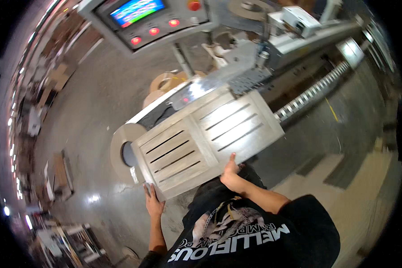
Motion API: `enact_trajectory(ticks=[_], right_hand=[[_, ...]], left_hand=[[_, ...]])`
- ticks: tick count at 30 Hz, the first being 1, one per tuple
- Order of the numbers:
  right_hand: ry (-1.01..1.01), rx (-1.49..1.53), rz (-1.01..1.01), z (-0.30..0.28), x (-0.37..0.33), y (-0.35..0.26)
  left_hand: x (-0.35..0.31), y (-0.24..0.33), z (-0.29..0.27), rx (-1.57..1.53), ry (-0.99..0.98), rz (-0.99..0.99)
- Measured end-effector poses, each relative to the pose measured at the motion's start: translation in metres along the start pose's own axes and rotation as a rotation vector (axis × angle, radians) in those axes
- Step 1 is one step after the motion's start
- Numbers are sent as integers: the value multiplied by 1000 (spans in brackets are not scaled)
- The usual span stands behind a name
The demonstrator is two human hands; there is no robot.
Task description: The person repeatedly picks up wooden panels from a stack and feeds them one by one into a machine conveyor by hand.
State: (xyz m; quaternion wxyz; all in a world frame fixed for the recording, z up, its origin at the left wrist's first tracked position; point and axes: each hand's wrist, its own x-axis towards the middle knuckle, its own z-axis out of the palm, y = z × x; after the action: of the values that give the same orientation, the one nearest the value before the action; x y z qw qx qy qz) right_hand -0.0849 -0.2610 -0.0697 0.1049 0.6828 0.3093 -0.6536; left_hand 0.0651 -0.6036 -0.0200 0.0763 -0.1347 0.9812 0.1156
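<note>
A pale wooden panel (212,155) with two sets of long slots lies tilted in front of me, its far edge against the machine. My right hand (231,173) grips the near edge, thumb on the top face and the other fingers hidden below. At the near left corner, my left hand (154,203) holds the panel, its fingers lying along the end edge. Behind the panel is the machine's bed (165,109), where a shiny metal guard (205,89) sits close to the panel's far edge.
A control box (154,20) with a lit screen and red buttons stands on a post at the far left. A large roll of tan banding (123,145) sits left of the panel. A roller rail (315,94) runs off to the right. Boards (339,174) lie at the right.
</note>
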Motion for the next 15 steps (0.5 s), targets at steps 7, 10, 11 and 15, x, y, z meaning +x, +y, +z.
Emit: enact_trajectory(ticks=[7, 10, 11, 15], right_hand=[[-390, 45, 44, -22, -4, -43], [-650, 19, 8, -38, 35, -69], [-607, 36, -10, -37, 31, -80], [-483, -34, -29, -36, 66, -116]], left_hand=[[-5, 22, 3, -15, 6, -52], [-2, 37, 20, -106, -89, -25], [2, 47, 24, -93, -93, -18], [11, 76, 36, -139, -16, 57]])
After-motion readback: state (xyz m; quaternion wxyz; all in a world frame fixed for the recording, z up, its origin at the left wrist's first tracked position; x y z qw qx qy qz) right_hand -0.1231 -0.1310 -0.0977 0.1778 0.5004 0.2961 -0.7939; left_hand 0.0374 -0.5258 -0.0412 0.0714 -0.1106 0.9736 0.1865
